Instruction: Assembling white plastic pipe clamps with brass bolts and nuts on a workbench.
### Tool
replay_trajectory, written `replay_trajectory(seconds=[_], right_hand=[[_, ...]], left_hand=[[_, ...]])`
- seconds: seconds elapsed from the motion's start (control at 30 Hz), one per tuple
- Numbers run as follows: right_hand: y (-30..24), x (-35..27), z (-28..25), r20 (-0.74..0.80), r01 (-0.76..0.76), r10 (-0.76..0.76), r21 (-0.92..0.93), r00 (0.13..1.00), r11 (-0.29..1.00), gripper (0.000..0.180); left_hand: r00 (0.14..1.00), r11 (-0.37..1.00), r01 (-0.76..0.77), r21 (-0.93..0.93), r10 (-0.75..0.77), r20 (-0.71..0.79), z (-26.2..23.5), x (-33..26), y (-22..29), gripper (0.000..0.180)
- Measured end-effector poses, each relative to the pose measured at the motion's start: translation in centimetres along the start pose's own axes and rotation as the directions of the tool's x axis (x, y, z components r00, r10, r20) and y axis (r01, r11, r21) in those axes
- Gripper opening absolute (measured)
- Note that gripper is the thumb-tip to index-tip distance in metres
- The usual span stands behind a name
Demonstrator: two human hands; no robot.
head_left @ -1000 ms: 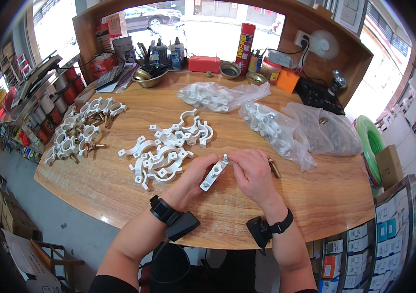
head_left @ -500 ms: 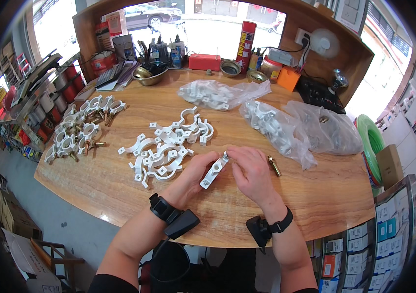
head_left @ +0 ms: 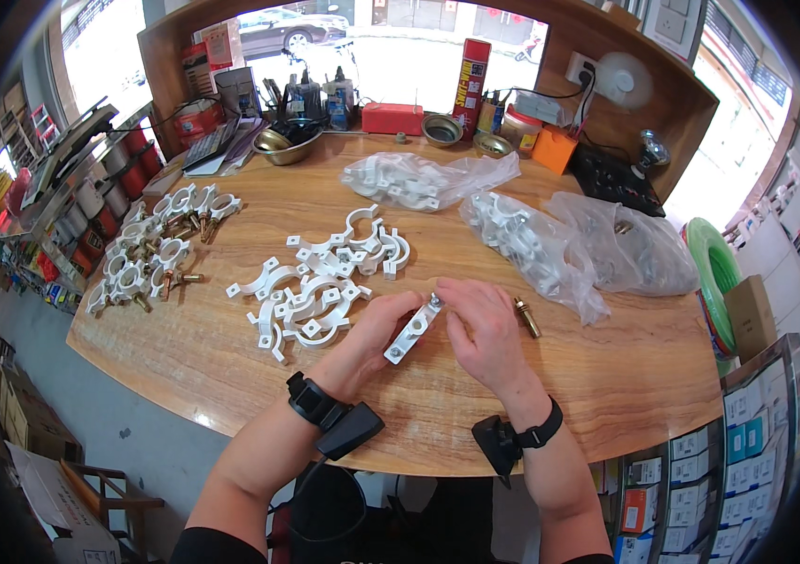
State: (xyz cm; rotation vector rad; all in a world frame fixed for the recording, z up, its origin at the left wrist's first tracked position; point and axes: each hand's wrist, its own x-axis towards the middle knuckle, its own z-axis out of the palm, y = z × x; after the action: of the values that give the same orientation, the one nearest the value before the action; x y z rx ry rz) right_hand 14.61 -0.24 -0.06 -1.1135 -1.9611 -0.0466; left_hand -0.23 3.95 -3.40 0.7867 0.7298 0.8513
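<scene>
A white pipe clamp is tilted between my hands above the wooden table. My left hand is closed round its left side, its fingertips partly hidden behind the clamp. At the clamp's upper end sits a small metal screw. My right hand pinches at that screw with thumb and forefinger. Just right of that hand lies a brass-coloured expansion bolt. Left of my hands is a heap of loose white clamp halves.
Ring-shaped clamps with bolts are grouped on the left. Plastic bags of clamp parts lie at the back right, near another bag. A metal bowl, a red box and a spray can line the back edge.
Both hands and the clamp stay almost in place. My right fingers shift only very slightly at the screw.
</scene>
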Motion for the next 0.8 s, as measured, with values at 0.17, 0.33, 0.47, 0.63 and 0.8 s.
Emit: replay_trajectory(seconds=[0.17,0.33,0.47,0.63,0.8], right_hand=[[0.16,-0.12,0.24,-0.003,0.01,-0.01,0.0,1.0,1.0,0.017],[0.15,-0.1,0.29,-0.013,0.004,-0.004,0.012,1.0,1.0,0.016],[0.31,-0.19,0.11,0.005,0.007,-0.007,-0.001,1.0,1.0,0.017],[-0.08,0.06,0.18,-0.047,-0.036,0.035,-0.003,0.998,0.999,0.018],[-0.06,-0.01,0.19,-0.008,0.001,-0.001,-0.031,1.0,1.0,0.019]], left_hand=[[0.999,1.0,-0.015,-0.017,0.015,-0.033,0.06,-0.21,0.23,0.019],[0.998,1.0,-0.026,-0.001,0.026,-0.054,-0.01,-0.17,0.23,0.019],[0.996,0.998,-0.059,0.024,0.06,-0.066,0.5,-0.47,0.54,0.019],[0.997,0.992,-0.065,0.108,0.068,-0.028,0.35,-0.51,0.7,0.017],[0.996,0.986,-0.083,0.145,0.085,-0.008,0.34,-0.5,0.67,0.016]])
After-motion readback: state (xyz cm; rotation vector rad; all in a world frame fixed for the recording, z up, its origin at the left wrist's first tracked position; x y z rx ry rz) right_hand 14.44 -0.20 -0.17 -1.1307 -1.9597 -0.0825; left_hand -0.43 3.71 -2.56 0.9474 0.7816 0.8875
